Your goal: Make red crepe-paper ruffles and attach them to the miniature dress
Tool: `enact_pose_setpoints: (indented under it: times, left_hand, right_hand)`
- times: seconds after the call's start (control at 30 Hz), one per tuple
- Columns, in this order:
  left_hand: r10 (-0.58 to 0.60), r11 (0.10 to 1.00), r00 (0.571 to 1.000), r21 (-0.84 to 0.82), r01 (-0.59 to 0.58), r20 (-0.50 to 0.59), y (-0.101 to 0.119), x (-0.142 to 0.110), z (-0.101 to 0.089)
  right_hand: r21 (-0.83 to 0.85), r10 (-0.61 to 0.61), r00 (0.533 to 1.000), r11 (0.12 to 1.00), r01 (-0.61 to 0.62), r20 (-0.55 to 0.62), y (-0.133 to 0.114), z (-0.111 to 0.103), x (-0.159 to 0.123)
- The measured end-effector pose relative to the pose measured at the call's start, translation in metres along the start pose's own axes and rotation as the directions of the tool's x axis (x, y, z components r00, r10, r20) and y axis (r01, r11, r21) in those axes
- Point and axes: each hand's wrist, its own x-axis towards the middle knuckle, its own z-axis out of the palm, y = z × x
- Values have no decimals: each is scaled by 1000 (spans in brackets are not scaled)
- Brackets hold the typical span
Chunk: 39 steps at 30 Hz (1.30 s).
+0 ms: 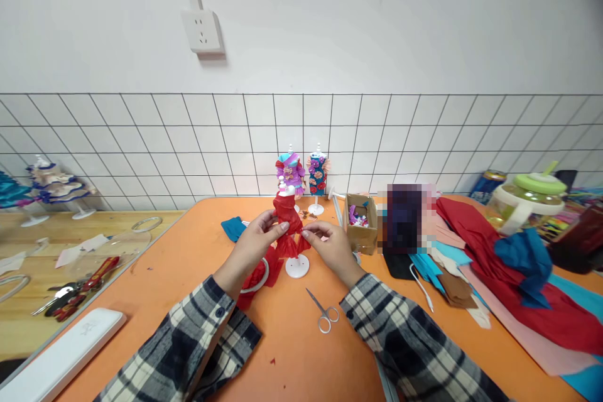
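Observation:
A small white dress-form stand (297,266) is upright on the orange table, wearing a ruffled red cloth dress (288,217). My left hand (260,233) closes on the dress's left side at the waist, thumb across the front. On the other side, my right hand (328,244) pinches the flared red hem between thumb and fingers. Small scissors (323,313) lie in front of the stand, points away from me. Beside my left wrist is a bunch of red cloth (273,271) with a pale ring (264,276) around part of it.
Two dressed forms, one purple (293,171) and one blue with flowers (318,174), stand behind. A cardboard box (362,239) of scraps, a phone-like dark object (404,220), coloured cloth (475,232) and a lidded jug (525,204) are right. A white case (70,352) lies left.

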Motion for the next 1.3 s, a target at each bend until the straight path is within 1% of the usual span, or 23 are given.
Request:
enact_pose_setpoints:
  times: [0.07, 0.17, 0.43, 0.63, 0.73, 0.83, 0.9, 0.97, 1.03, 1.13, 1.3]
  left_hand:
    - [4, 1000, 1000, -7, -4, 9, 0, 0, 1]
    - [-7, 1000, 1000, -6, 7, 16, 2, -1, 3]
    - [-6, 1000, 1000, 13, 6, 22, 2, -2, 6]
    - [-1, 1000, 1000, 6, 0, 27, 2, -4, 8]
    - [-2, 1000, 1000, 10, 1, 21, 3, -6, 10]
    - [-11, 1000, 1000, 17, 11, 15, 4, -7, 11]
    - [-13, 1000, 1000, 8, 13, 15, 5, -8, 13]
    - [-15, 1000, 1000, -10, 15, 13, 6, -8, 14]
    - [-15, 1000, 1000, -16, 15, 2, 7, -9, 16]
    - [-21, 1000, 1000, -4, 21, -10, 8, -10, 18]
    - [-15, 1000, 1000, -2, 15, 0, 7, -9, 17]
  right_hand:
    - [25, 3, 1000, 1000, -3, 7, -2, 0, 0]
    - [13, 17, 1000, 1000, -17, 16, -2, 3, -2]
    - [-43, 35, 999, 998, -37, -32, 5, 10, -5]
    - [-46, 46, 997, 998, -49, -58, 6, 12, -6]
    - [-94, 60, 995, 993, -67, -82, 6, 12, -6]
    - [-186, 8, 995, 982, -27, -102, 5, 11, -8]
    - [-261, -86, 991, 964, 57, -102, 4, 10, -10]
    - [-337, -198, 976, 928, 158, -88, 5, 9, -13]
    - [-392, -275, 959, 892, 226, -74, 7, 9, -16]
    - [-409, -292, 954, 881, 238, -72, 9, 10, -18]
    - [-354, -277, 959, 904, 239, -58, 12, 11, -18]
